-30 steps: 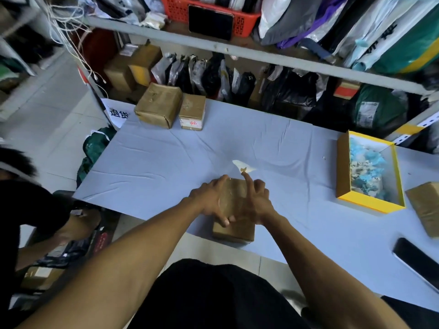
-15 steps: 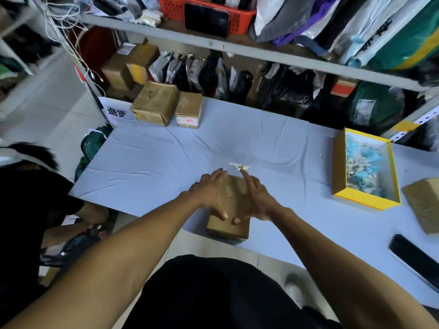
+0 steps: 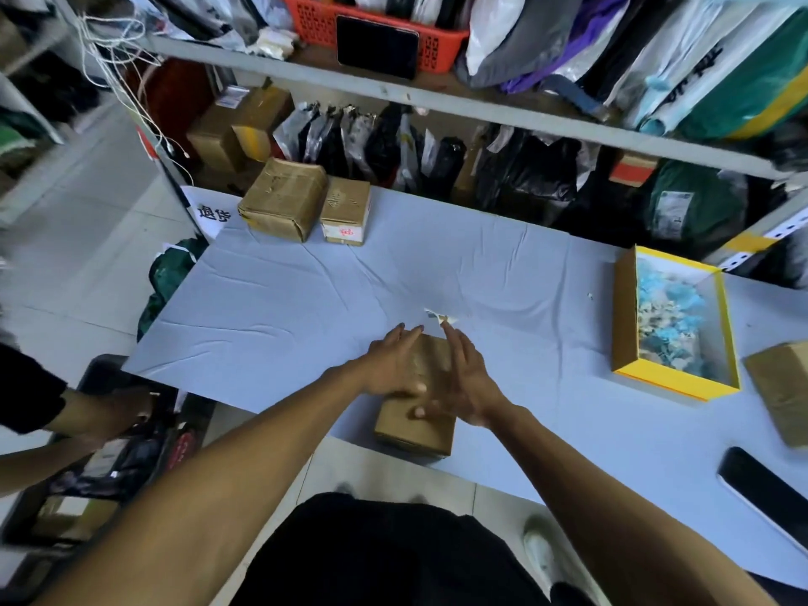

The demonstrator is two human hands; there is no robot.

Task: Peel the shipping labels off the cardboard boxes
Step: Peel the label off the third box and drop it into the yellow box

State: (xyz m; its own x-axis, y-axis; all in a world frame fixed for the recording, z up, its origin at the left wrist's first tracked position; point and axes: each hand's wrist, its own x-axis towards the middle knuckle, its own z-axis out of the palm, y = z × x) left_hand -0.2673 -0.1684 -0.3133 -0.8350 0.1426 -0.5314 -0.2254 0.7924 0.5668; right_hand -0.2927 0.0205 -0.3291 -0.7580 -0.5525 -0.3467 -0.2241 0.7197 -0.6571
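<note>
A small brown cardboard box [image 3: 414, 430] sits at the near edge of the blue-grey table [image 3: 284, 325]. My left hand [image 3: 391, 365] lies over its top left with fingers stretched forward and the thumb on the top face. My right hand [image 3: 465, 382] presses against its right side, fingers straight, thumb across the top. The box is held between the two hands. A torn scrap of white label [image 3: 441, 318] lies on the cloth just beyond my fingertips. No label shows on the box's visible faces.
Two taped boxes [image 3: 284, 199] [image 3: 345, 209] stand at the far left corner, one with a white label. A yellow-rimmed open box [image 3: 675, 382] holds peeled scraps at right, beside another box [image 3: 782, 393] and a black phone [image 3: 763, 492]. Another person's arm [image 3: 65, 424] reaches into a bin at left.
Both hands have gone from curled over the box to fingers straightened along it. The box and the label scrap stay where they were.
</note>
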